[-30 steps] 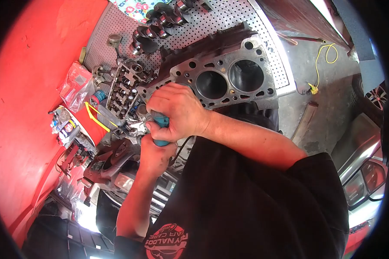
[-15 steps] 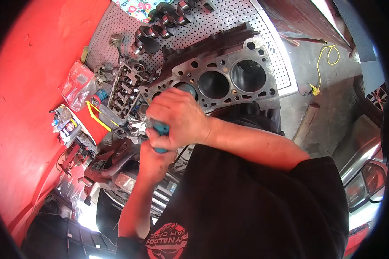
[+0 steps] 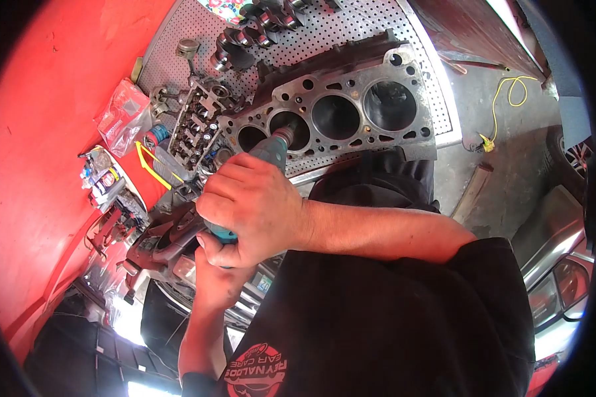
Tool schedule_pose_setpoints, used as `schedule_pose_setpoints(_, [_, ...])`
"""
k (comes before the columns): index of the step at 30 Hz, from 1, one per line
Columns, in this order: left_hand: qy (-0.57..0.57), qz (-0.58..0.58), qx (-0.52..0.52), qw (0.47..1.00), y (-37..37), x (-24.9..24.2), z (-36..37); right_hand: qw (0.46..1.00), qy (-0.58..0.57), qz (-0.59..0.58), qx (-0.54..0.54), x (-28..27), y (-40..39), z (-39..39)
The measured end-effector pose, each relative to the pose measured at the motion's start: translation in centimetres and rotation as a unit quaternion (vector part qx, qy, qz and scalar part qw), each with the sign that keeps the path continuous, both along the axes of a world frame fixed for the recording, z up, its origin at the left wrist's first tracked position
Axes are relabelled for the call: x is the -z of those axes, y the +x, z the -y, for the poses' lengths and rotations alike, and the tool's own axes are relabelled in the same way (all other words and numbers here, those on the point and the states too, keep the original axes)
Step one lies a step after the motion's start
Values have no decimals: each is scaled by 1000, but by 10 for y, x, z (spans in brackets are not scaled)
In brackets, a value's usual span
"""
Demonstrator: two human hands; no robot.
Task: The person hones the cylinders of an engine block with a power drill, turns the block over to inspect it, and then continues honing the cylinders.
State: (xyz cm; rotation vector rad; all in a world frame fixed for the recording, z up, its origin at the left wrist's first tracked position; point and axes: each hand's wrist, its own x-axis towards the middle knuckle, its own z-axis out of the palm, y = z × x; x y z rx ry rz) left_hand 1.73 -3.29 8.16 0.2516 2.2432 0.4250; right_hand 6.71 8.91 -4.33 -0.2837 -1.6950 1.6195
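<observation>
Gripping teal tool [image 3: 269, 153] w/ both ur hands, right [image 3: 251, 208] over left [image 3: 220, 274], tip at block [image 3: 351, 112] bore

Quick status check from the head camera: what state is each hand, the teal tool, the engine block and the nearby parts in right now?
Right hand: wrapped around the tool body.
Left hand: gripping the tool's lower end.
Teal handheld power tool: held, tip in the second cylinder bore from the left.
Grey four-bore engine block: deck up, uncovered, on the bench.
Dark metal cylinder head: lying beside the block.
Dark crankshaft: lying loose on the bench.
Perforated metal bench top: bearing the parts.
</observation>
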Motion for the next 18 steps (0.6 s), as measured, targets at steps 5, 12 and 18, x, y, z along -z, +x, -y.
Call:
schedule_pose_setpoints(5, [-10, -41, 65, 997, 2, -6, -1, 1000, -7, -6, 2, -8, 0, 2])
schedule_pose_setpoints(12, [21, -46, 43, 998, 5, -13, -1, 1000, -2, -10, -2, -17, -3, 4])
schedule_pose_setpoints(18, [-11, -58, 78, 995, 1, -19, 7, 1000, -11, -17, 2, -21, -3, 5])
